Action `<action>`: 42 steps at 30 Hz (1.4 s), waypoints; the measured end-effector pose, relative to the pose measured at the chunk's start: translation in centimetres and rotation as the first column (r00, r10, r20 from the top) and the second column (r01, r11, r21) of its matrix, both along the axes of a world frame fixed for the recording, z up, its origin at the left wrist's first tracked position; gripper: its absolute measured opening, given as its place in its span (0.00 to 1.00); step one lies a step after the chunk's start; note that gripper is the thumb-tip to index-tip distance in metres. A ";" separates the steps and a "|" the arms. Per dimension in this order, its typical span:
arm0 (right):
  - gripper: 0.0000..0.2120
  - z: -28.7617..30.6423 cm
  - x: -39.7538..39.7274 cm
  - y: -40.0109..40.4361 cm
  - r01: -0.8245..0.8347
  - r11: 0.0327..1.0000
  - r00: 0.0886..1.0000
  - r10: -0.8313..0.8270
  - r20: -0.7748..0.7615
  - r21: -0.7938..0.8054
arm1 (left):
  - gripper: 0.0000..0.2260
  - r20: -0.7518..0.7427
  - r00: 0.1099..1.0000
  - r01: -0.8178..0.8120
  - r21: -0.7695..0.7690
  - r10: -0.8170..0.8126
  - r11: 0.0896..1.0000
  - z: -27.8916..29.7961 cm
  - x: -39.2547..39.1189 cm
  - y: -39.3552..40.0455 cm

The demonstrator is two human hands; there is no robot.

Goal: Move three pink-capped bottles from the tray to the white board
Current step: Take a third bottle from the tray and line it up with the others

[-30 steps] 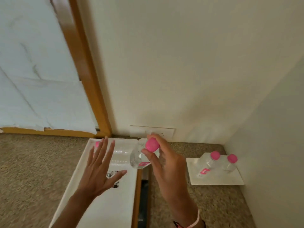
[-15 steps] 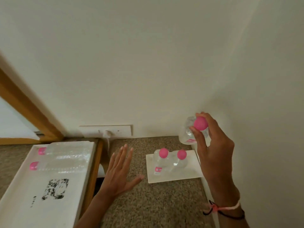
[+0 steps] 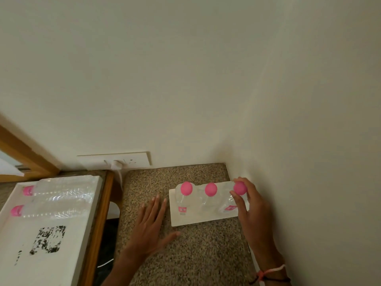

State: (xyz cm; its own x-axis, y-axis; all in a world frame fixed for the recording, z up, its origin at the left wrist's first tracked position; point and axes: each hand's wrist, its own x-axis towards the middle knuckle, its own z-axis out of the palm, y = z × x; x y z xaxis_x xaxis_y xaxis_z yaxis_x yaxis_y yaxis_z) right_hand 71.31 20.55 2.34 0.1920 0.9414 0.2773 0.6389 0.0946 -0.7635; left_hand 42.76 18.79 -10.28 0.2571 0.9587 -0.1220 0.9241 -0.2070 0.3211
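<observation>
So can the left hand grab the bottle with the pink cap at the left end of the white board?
Probably yes. The left hand is open and empty beside the white board, and the leftmost bottle stands at that near edge with only bare counter between them.

Right hand [image 3: 250,205] grips pink cap of third bottle [image 3: 231,201] at right end of white board [image 3: 198,220]. Two other pink-capped bottles [image 3: 186,195] stand upright on board, in row to its left. Left hand [image 3: 149,226] spread flat, fingers open, over speckled counter [image 3: 195,254] just beside board. White tray [image 3: 61,254] at left holds two bottles lying flat [image 3: 53,203].
</observation>
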 end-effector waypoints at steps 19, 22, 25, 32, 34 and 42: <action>0.34 -6.6 -2.5 -6.4 0.200 0.901 0.922 -0.306 -0.236 -0.386 | 0.31 0.423 0.885 -0.152 -0.126 0.191 0.980 2.4 2.7 1.8; 0.33 -6.9 -2.5 -5.4 0.169 0.896 0.939 -0.273 -0.209 -0.412 | 0.34 0.478 0.837 -0.196 -0.192 0.266 0.962 2.3 3.1 2.4; 0.33 -6.6 -2.7 -4.3 0.170 0.893 0.948 -0.263 -0.177 -0.417 | 0.33 0.483 0.835 -0.193 -0.192 0.264 0.962 2.4 3.2 2.7; 0.34 -6.7 -2.8 -3.5 0.114 0.884 0.991 -0.134 -0.011 -0.453 | 0.26 0.519 0.819 -0.211 -0.126 0.246 0.969 2.8 2.6 1.9; 0.33 -6.6 -2.8 -3.3 0.094 0.885 0.995 -0.097 0.017 -0.455 | 0.25 0.501 0.826 -0.228 -0.120 0.257 0.966 2.6 1.9 1.6; 0.29 -6.6 -3.8 -1.5 -0.137 0.844 0.989 0.089 -0.117 -0.519 | 0.22 0.410 0.848 -0.296 -0.162 0.337 0.941 2.9 -1.3 0.3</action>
State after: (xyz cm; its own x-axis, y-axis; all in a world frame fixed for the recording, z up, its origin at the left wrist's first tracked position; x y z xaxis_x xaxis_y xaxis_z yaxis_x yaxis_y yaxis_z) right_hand 67.55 19.07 -4.22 0.0751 0.9583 -0.2756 0.5791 -0.2669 -0.7703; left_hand 41.47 19.12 -7.42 -0.0117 0.9872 -0.1593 0.7028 0.1214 0.7009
